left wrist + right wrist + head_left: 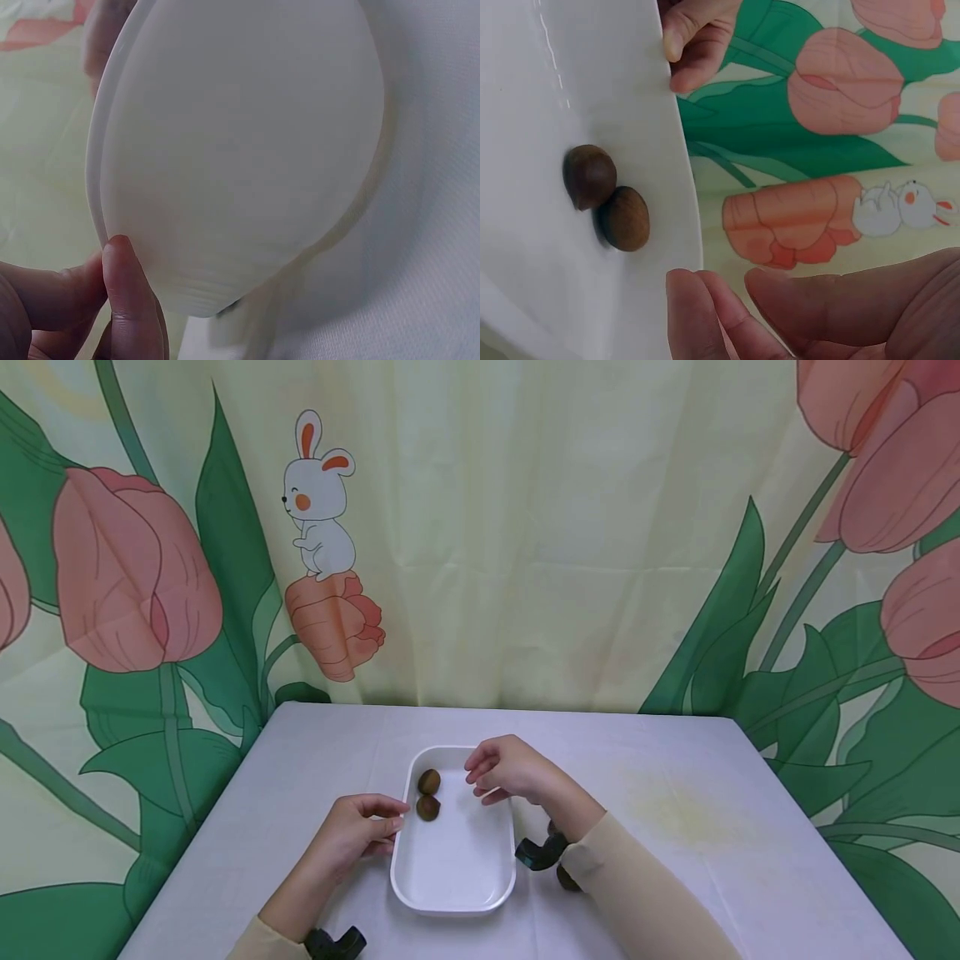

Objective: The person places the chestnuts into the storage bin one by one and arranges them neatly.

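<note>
Two brown chestnuts [428, 795] lie touching near the left wall inside a white rectangular tray [453, 902]. In the right wrist view, the chestnuts [607, 196] rest on the tray floor, one darker and rounder. At the tray's left side, my left hand [366, 827] pinches the rim with thumb and fingers. The left wrist view shows that thumb [133, 296] against the tray's outer wall. Above the tray's far right part hovers my right hand [513, 770], fingers gently bent, holding nothing. A gap shows between its thumb and fingertips in the right wrist view.
A dark brown round object [567, 878], partly hidden by the right forearm, lies on the white-covered table [660, 760] right of the tray. Black wrist straps [542, 852] are on both arms. A printed curtain [525, 527] hangs behind the table.
</note>
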A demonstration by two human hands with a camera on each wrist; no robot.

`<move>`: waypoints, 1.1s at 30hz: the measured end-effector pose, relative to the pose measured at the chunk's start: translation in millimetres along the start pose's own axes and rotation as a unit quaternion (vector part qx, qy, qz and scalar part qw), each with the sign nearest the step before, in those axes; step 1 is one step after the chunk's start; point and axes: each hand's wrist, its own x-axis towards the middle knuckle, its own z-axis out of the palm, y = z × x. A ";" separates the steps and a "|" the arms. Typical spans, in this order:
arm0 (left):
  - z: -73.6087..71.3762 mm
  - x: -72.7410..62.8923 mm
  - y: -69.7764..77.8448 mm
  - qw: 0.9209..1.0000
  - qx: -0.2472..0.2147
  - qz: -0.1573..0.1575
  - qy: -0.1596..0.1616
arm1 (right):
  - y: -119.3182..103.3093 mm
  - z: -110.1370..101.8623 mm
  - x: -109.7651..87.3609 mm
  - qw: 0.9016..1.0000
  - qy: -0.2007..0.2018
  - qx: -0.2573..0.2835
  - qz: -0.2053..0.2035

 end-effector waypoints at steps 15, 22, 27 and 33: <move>0.1 -0.3 1.4 1.000 0.006 -0.012 0.016 | 7.5 -32.5 -25.0 1.000 0.021 0.012 -0.009; -0.5 -1.4 2.2 1.000 0.005 -0.008 0.007 | 18.8 -46.4 -33.7 0.999 0.032 0.009 -0.009; 0.5 -0.5 2.0 1.000 0.004 -0.011 0.016 | 26.6 -54.8 -40.8 0.999 0.053 -0.001 0.008; 0.5 -0.7 1.5 1.000 0.006 -0.010 0.019 | 38.9 -64.6 -48.4 0.997 0.068 -0.008 0.025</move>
